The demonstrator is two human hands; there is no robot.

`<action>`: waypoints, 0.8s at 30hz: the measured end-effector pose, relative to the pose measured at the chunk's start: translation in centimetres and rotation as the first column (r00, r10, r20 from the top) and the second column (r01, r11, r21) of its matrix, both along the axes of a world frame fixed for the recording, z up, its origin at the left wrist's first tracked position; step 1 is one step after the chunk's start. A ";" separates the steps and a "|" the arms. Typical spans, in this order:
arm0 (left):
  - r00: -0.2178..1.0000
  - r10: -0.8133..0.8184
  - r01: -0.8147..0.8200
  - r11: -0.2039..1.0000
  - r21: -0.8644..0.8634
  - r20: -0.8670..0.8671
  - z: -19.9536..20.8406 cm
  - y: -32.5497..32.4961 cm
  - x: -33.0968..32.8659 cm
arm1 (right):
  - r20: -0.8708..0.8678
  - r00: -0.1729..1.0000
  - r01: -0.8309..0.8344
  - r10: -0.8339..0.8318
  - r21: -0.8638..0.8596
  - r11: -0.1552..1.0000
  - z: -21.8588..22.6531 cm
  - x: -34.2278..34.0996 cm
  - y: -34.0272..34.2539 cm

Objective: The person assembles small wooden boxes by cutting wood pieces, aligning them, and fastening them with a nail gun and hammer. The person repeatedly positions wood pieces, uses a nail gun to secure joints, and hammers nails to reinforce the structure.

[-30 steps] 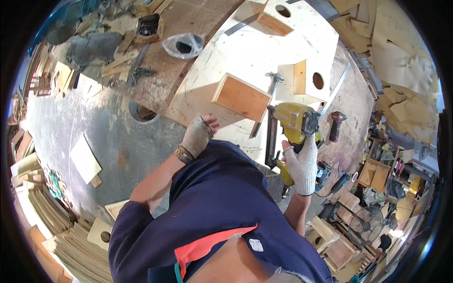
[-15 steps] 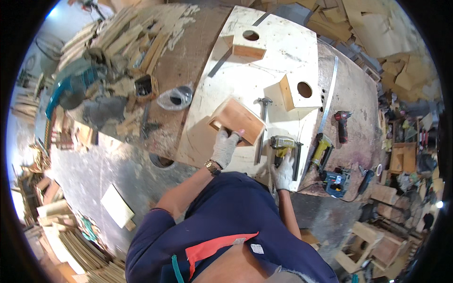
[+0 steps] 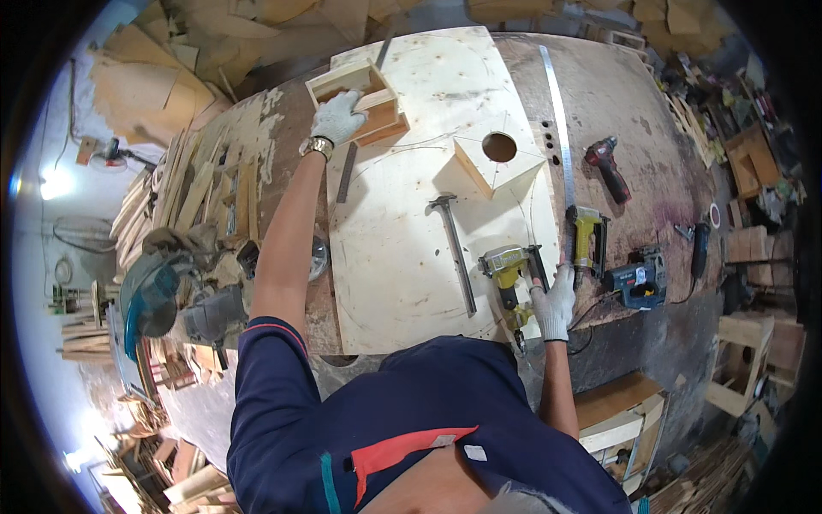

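My left hand (image 3: 340, 117), in a pale work glove, reaches to the far left of the board. Its fingers are closed on an open-topped wooden box (image 3: 387, 83). Directly below that box shows the edge of another wooden piece (image 3: 385, 131). My right hand (image 3: 555, 306), gloved too, lies at the board's right edge with its fingers extended. It is between a yellow-green nail gun (image 3: 507, 261) and a second yellow nail gun (image 3: 586, 236); any contact with them is unclear. A wooden box with a round hole (image 3: 514, 176) stands farther up the board.
A hammer (image 3: 455, 248) lies on the pale board (image 3: 385, 283). Along the right are a steel ruler (image 3: 558, 120), a red-black cordless driver (image 3: 608, 169) and a blue jigsaw (image 3: 638, 281). A teal circular saw (image 3: 150, 304) and wood strips (image 3: 175, 184) are at the left.
My left hand has carried the wooden box from the board's middle to its far left, over the box there. My right hand has let go of the nail gun and shifted right. The view has turned.
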State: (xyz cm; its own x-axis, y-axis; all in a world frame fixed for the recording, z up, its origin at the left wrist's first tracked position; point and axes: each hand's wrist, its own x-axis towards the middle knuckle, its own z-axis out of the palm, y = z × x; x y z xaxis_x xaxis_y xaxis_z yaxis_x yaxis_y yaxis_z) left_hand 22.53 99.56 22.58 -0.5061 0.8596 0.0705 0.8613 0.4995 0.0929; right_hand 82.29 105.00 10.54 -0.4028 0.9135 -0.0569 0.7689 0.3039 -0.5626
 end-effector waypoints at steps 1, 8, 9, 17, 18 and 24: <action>0.999 0.049 -0.048 0.996 -0.073 0.016 -2.0 -0.3 -2.2 | -0.007 1.000 -0.018 0.018 -0.005 1.000 0.2 -0.7 0.2; 0.940 0.223 -0.214 0.975 0.061 -0.257 -9.4 -0.7 2.7 | -0.103 0.985 -0.132 0.139 0.073 0.989 3.3 -7.3 2.3; 0.915 0.265 -0.214 0.958 0.191 -0.305 -10.1 -1.9 4.6 | -0.105 0.976 -0.180 0.190 0.094 0.979 3.5 -8.9 3.3; 0.904 0.244 -0.378 0.841 0.388 0.352 -15.6 -21.2 30.3 | 0.143 0.796 -0.598 0.588 0.334 0.729 -0.1 -21.3 13.7; 0.882 0.342 -0.454 0.804 0.384 0.325 -16.0 -24.4 31.5 | 0.275 0.764 -0.644 0.583 0.273 0.715 -0.8 -22.5 14.9; 0.390 0.863 -0.899 0.282 0.334 0.322 -19.9 -42.9 37.1 | 0.463 0.684 -0.674 0.564 0.103 0.732 -1.4 -27.0 16.0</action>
State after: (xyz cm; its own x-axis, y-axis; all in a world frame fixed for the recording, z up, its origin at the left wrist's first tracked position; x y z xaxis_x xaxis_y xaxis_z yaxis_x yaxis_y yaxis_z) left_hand 59.59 56.62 2.64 -0.9566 -0.2239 0.1866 -0.0951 0.8450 0.5262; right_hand 55.31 121.02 9.17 -0.8748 0.4632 -0.1422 0.4788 0.8713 -0.1075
